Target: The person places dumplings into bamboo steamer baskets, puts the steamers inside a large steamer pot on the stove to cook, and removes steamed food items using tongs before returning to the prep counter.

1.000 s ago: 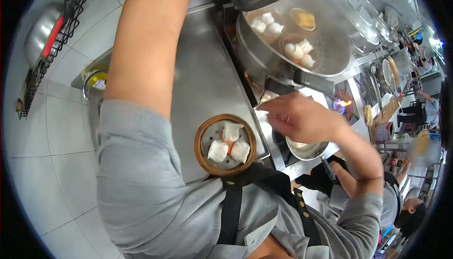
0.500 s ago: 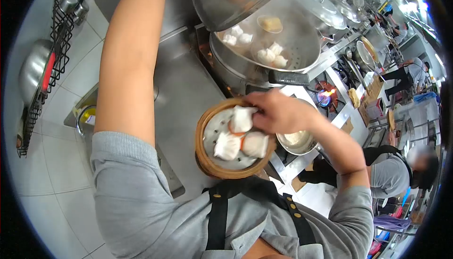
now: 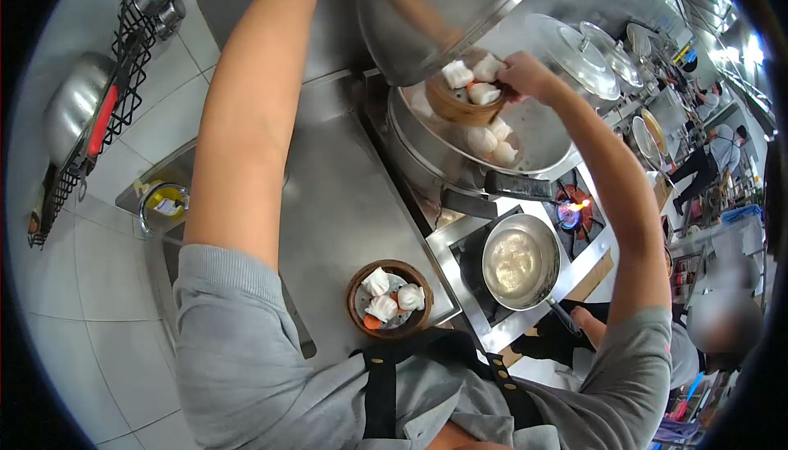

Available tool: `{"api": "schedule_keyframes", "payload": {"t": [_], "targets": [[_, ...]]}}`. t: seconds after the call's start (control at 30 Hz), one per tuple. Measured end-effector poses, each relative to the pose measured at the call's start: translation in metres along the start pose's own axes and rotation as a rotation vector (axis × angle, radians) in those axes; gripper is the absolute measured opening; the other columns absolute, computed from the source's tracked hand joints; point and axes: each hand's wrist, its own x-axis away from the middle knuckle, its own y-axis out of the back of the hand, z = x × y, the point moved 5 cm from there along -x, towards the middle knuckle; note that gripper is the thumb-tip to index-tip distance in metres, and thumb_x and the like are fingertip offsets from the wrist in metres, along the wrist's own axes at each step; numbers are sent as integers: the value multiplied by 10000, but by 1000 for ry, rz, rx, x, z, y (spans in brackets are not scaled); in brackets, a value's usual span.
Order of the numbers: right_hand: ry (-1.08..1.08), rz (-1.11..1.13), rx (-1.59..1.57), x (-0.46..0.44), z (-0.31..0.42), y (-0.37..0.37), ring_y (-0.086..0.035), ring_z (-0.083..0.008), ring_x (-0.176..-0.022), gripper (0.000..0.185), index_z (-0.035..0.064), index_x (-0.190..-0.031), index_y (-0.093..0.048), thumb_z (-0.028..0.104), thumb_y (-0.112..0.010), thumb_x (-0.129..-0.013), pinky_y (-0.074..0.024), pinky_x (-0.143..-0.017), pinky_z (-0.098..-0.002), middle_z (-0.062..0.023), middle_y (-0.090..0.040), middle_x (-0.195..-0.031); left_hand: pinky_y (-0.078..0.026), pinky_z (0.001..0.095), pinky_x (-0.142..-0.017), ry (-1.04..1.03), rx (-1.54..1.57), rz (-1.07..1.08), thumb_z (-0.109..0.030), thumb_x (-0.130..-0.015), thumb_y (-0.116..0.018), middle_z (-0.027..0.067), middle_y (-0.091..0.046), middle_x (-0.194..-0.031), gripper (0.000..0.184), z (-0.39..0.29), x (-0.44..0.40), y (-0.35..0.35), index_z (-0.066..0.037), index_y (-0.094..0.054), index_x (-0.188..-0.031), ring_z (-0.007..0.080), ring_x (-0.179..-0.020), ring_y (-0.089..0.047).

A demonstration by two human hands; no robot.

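My right hand (image 3: 525,78) grips the rim of a bamboo steamer basket (image 3: 464,105) with white dumplings and an orange piece in it. The basket is held tilted over a large steaming pot (image 3: 538,150), where more white dumplings (image 3: 491,143) show below it. My left arm reaches up past the top edge, its hand out of frame. Beside it a big metal lid (image 3: 427,7) is raised above the pot, reflecting an arm. A second bamboo basket (image 3: 355,306) with dumplings and orange pieces rests on the steel counter (image 3: 336,196) near my apron.
A saucepan (image 3: 521,261) with liquid sits on the stove, near a lit burner (image 3: 570,214). Behind are lidded pots (image 3: 574,60). A wire rack (image 3: 131,31) with a metal bowl (image 3: 78,109) hangs at left. One person (image 3: 685,335) is close at the right; others are farther back.
My right hand has lifted a basket of dumplings from near my apron up over the pot. Another basket now shows on the counter below. The lid stays raised.
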Motion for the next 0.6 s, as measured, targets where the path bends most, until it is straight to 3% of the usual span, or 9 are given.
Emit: {"api": "schedule_keyframes", "payload": {"t": [0.13,0.2,0.27,0.33,0.4,0.47,0.5,0.57,0.6], "targets": [[-108,106,-135,-40,-8,-42,-608,-188,-501,189,-43,-748,-625,116,-581,-840,-490,-452,-313,-92,-596,-586,-339,318,-388,10,-19,-4,-380,-891,-629,74,-559,-560,413,3,-1,3,-23,-652,-685,176,-423,-476],[359,191,191,-87,-38,-50,-604,-183,-487,179,-39,-758,-632,116,-590,-836,-485,-448,-310,-91,-605,-585,-341,322,-392,7,-22,-10,-381,-894,-625,75,-560,-560,412,3,-2,3,-25,-653,-689,178,-426,-476],[477,183,430,-70,-29,-42,-596,-171,-474,170,-33,-781,-641,120,-601,-841,-481,-448,-298,-85,-614,-584,-343,326,-394,4,-25,0,-380,-897,-620,77,-561,-561,411,4,-5,0,-26,-652,-691,180,-427,-473],[103,82,336,24,19,-3,-584,-144,-470,179,-28,-825,-656,143,-614,-857,-469,-451,-276,-66,-620,-590,-373,331,-420,8,-55,-7,-374,-899,-618,94,-592,-607,413,0,-3,-4,-2,-669,-726,190,-466,-508],[100,72,26,134,56,25,-576,-100,-479,175,-44,-932,-681,75,-592,-840,-458,-453,-263,-48,-613,-594,-411,343,-457,-50,-58,-18,-368,-902,-612,113,-626,-667,408,-2,-12,-11,11,-688,-771,205,-518,-547],[281,157,-51,222,82,37,-592,-94,-478,266,-61,-1045,-677,5,-569,-811,-475,-479,-223,-58,-631,-601,-455,360,-507,-158,-37,-22,-363,-907,-603,132,-663,-742,400,-1,-29,-35,14,-710,-827,226,-583,-590],[379,149,-3,259,95,37,-594,-101,-489,271,5,-1058,-701,6,-633,-796,-465,-476,-241,-72,-655,-639,-504,392,-595,-142,-85,6,-386,-900,-602,143,-690,-843,408,-10,-23,-51,2,-722,-937,259,-678,-633],[587,157,12,308,100,22,-642,-122,-571,377,6,-1146,-666,-45,-687,-774,-480,-503,-251,-73,-680,-720,-528,413,-685,-210,-141,129,-351,-849,-606,172,-695,-917,425,-21,-30,-98,32,-688,-1014,274,-798,-666],[571,257,-23,320,103,9,-637,-139,-564,408,8,-1184,-643,-29,-705,-782,-486,-508,-263,-80,-676,-725,-528,414,-738,-260,-385,-51,-317,-833,-601,182,-698,-935,401,-41,-8,-116,35,-689,-1003,276,-860,-669]]}}
